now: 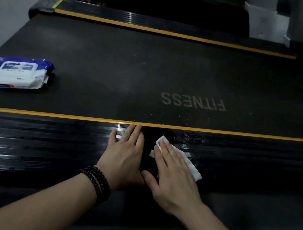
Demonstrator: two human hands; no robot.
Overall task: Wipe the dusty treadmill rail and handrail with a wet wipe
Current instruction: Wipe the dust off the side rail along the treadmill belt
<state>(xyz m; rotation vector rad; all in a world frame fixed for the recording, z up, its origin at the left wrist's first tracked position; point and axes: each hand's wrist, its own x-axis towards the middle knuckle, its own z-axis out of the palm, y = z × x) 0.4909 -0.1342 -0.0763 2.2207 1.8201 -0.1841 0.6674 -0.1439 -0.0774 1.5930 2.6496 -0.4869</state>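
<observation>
We are partway through the near rail (47, 139), which runs across the lower middle of the frame. Our right hand (173, 175) lies flat on the wipe (188, 164), fingers straight, pressing it to the rail at lower centre; the grip is wide, with nothing pinched. Our left hand (124, 153), with a bead bracelet (97, 183) on the wrist, rests flat on the rail just left of the wipe, also wide and holding nothing.

We judge the rail left of the hands as done: it shows clean and glossy. Right of the wipe, pale dust specks cover the ribs, so that stretch remains.

Beyond the yellow stripe (31, 113), the belt (114, 71) carries dust near centre and the wipe pack (17, 73) at middle left. The far rail (158, 24), at the top of the frame, cannot be judged. No handrail is in view; we count it as outstanding.
</observation>
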